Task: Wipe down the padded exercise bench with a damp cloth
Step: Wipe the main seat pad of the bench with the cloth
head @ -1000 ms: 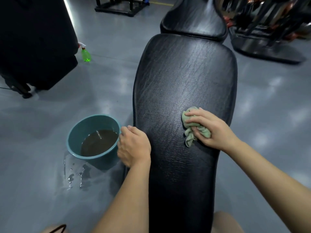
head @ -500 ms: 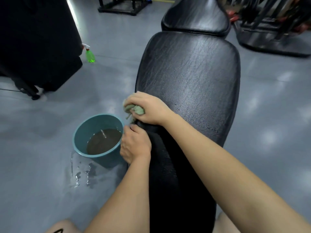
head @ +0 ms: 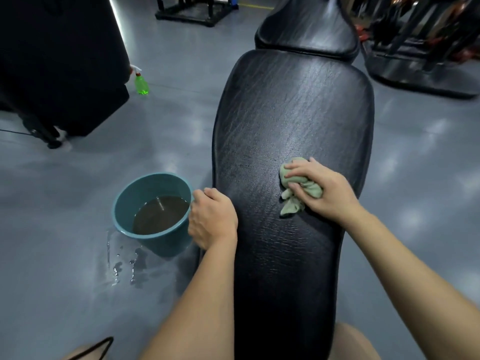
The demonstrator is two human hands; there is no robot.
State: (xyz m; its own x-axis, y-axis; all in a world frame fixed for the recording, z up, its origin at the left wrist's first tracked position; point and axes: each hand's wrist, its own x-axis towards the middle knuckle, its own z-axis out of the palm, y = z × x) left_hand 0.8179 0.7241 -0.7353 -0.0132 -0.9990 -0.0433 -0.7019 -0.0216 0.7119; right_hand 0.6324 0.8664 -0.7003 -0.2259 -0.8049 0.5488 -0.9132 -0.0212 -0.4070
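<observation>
Mid-wipe, by the look of it. Presses a bunched green cloth (head: pixel 311 190) onto the padded bench (head: pixel 291 113) with the right hand (head: pixel 324 189), fingers and thumb curled round the wad, on the pad's right side about halfway along. Grips the pad's left edge with the left hand (head: pixel 211 219), fingers curled over the rim, just beside a teal bucket (head: pixel 161 245) of murky water on the floor.

As for the bench: lies with its long axis pointing straight away from the wearer, narrow near the body, broad at the far end, with 1 further pad (head: pixel 306 29) just beyond.

Probably calls next for sideways strokes toward the left edge, then on up the far half, keeping the cloth flat under steady pressure. Likely needs a rinse soon.

Also there: 1 green spray bottle (head: pixel 141 85) well apart, spilled water (head: pixel 124 266) beside the bucket.
</observation>
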